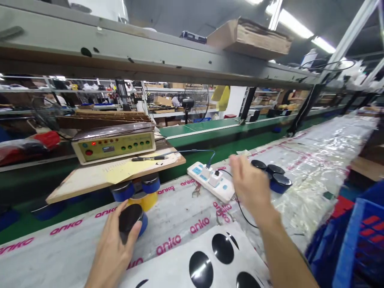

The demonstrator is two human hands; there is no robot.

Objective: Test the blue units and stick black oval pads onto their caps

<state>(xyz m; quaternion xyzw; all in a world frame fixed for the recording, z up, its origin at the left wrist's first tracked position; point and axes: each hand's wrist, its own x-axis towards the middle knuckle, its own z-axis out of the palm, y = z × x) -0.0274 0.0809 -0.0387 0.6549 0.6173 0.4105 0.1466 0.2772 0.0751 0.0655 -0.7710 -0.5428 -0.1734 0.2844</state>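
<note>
My left hand is wrapped round a short blue cylinder with a black top, which is tilted above the plastic-covered bench. My right hand is raised beside a white power strip, smeared by motion, so its fingers cannot be made out. Below and between the hands lies a white sheet bearing several glossy black ovals. Past my right hand stand several more black-topped blue cylinders. Others sit under the wooden board's edge, near a yellow piece.
A control box with buttons rests on a wooden board, along with yellow paper and a pen. Behind runs a green conveyor belt. Blue crates stand at right. A shelf beam crosses overhead.
</note>
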